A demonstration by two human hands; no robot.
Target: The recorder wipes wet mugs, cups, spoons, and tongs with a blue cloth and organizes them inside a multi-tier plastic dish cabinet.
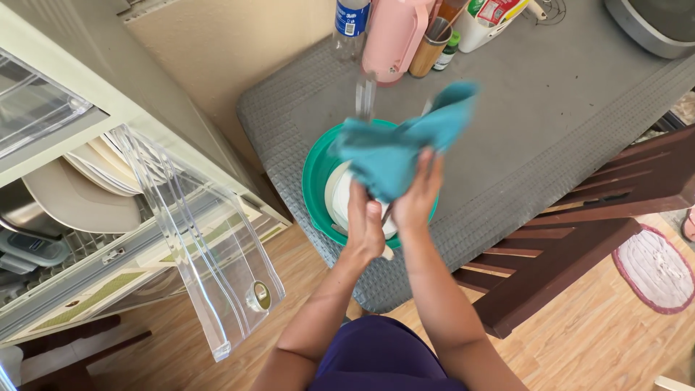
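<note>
Left hand: my left hand (365, 224) grips something above the green basin (313, 181), probably a utensil; blurred.
Right hand: my right hand (418, 194) has its fingers clamped on the teal cloth (398, 148).
Progress: white plates (339, 199) wait in the basin on the counter (550, 108); wiping unfinished.

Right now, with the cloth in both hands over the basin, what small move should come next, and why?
Probably lower the teal cloth onto the white plate in the green basin: the left hand and right hand hold it bunched just above that plate.
</note>
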